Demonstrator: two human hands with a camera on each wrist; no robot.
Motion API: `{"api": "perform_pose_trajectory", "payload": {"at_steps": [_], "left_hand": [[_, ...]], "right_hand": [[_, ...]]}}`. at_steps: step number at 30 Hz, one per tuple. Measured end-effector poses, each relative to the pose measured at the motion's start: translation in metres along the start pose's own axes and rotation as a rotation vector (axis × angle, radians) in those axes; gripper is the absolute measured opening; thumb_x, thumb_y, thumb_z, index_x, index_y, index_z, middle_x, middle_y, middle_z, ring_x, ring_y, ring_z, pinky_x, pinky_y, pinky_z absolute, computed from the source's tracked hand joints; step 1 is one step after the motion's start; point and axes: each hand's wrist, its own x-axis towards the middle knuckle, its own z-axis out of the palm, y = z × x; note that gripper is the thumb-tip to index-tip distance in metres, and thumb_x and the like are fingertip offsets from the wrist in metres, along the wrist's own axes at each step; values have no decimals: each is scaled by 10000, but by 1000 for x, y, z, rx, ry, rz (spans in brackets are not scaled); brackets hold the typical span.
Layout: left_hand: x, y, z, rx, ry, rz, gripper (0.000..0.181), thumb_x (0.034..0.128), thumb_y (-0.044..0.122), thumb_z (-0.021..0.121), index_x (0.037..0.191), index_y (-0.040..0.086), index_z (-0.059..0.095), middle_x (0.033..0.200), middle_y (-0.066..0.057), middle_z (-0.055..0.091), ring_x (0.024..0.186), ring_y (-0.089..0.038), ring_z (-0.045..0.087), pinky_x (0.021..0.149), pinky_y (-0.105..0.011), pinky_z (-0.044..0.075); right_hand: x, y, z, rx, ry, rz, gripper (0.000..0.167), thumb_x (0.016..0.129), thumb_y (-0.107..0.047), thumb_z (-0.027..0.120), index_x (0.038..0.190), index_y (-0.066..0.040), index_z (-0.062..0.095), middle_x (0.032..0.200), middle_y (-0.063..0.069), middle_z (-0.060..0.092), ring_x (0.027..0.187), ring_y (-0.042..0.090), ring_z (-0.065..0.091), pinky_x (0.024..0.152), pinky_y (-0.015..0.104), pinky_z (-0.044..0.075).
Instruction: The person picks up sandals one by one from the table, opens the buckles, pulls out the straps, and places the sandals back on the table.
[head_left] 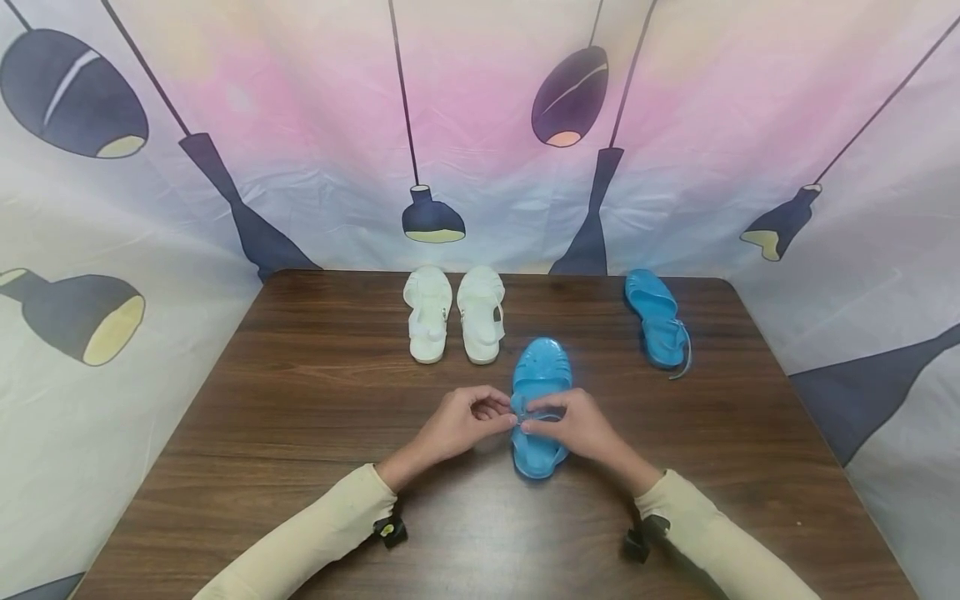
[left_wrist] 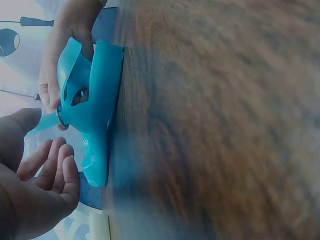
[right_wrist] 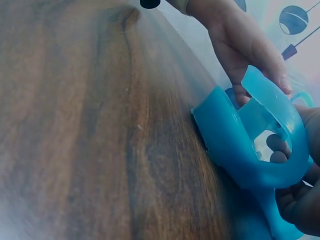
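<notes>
A blue jelly sandal (head_left: 542, 371) lies on the table with its toe pointing away, between both hands. My right hand (head_left: 577, 425) pinches its ankle strap beside the metal buckle (left_wrist: 61, 116); in the right wrist view some fingertips (right_wrist: 278, 145) show through the strap's opening. From the other side my left hand (head_left: 467, 421) comes close to the buckle. In the left wrist view its thumb is near the strap's loose end (left_wrist: 46, 122), apart from the loosely bent fingers (left_wrist: 52, 162). Whether the thumb touches the strap is unclear.
Toward the back of the brown wooden table (head_left: 300, 400) stands a pair of white sandals (head_left: 427, 321), side by side. A second blue sandal (head_left: 656, 317) lies at the back right, its strap hanging loose. Printed cloth (head_left: 322, 125) surrounds the table's back and sides.
</notes>
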Motion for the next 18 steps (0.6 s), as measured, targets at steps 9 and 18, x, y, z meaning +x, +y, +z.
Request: {"api": "perform_pose_trajectory", "payload": {"at_steps": [9,18], "left_hand": [[3,2,7,33,44,-2,209,902,230,807,1021,69,748,887,10,745,797,-78,689,716,-242,585],[5,1,10,62,101,47,181,893,202,814,1011,68,782,876,16,762,782,-53,692,701,-235,584]], "right_hand": [[-2,-2,3,0,42,-24,357,863,-404,827,1121,-160,792,1094,-34,770,1044,150,705,866,372,588],[-1,-3,3,-12,47,-35,321,850,-407,837,1071,-177,802,1035,-63,774,989,108,702,838,341,587]]}}
